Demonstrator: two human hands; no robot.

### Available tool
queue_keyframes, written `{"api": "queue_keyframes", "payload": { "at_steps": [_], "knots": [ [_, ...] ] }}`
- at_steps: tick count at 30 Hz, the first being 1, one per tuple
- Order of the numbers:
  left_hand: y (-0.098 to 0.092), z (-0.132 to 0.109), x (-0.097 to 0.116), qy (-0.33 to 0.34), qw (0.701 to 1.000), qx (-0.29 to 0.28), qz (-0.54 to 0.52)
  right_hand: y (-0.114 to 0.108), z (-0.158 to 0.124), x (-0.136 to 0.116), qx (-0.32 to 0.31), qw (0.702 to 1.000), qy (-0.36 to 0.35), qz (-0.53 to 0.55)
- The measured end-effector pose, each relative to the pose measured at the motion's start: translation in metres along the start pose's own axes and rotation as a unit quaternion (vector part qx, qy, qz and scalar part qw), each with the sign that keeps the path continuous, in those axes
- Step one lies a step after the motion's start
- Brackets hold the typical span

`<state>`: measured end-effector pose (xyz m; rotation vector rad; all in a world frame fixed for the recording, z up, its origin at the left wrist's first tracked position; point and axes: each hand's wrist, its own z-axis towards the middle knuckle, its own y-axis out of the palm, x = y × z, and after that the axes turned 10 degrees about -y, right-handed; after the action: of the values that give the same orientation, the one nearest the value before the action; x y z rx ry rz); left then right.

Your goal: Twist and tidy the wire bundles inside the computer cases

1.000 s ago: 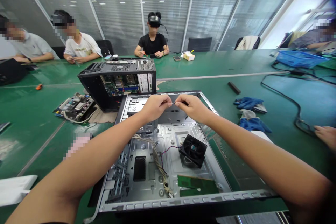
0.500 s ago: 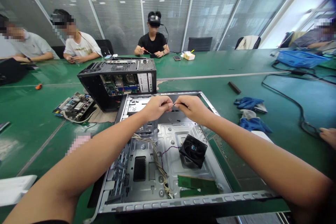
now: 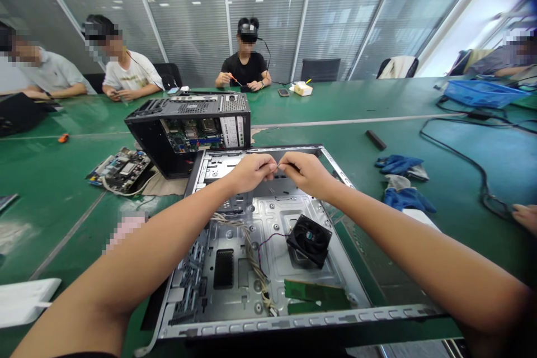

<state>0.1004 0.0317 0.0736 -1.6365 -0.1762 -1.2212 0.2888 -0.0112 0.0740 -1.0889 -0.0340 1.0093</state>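
Observation:
Above the far end of an open computer case, my left hand and my right hand meet with fingertips pinched and nearly touching. Whatever sits between the fingertips is too small to name. Inside the case, on its bare metal floor, a black cooling fan rests tilted, with a thin dark wire running left from it. Green memory modules lie near the front rim. A bundle of beige cables runs down the middle. Small dark bits lie below my hands.
Behind stands a second computer case, with a loose motherboard left of it. To the right are blue gloves, a dark bar, a black cable and a blue basket. Several people sit around the green table.
Almost nothing differs. Both hands keep their pinch at the same spot, and the whole view has shifted very slightly.

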Motion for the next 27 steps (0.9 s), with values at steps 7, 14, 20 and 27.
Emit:
{"api": "queue_keyframes", "payload": {
  "at_steps": [7, 14, 20, 27],
  "knots": [
    [-0.0035, -0.0026, 0.002, -0.004, 0.997, 0.055, 0.054, 0.0008, 0.0012, 0.0014, 0.044, 0.992, 0.096, 0.075],
    [-0.0032, -0.0012, 0.0006, 0.031, 0.993, 0.074, 0.089, -0.0037, 0.0017, 0.0043, -0.029, 0.982, 0.147, 0.112],
    [-0.0022, -0.0007, -0.0019, 0.017, 0.995, 0.081, 0.057, -0.0006, -0.0005, 0.0094, -0.052, 0.975, 0.157, 0.151],
    [-0.0024, 0.0009, 0.0, 0.036, 0.992, 0.071, 0.102, -0.0039, 0.002, 0.0074, -0.042, 0.978, 0.153, 0.138]
  ]
}}
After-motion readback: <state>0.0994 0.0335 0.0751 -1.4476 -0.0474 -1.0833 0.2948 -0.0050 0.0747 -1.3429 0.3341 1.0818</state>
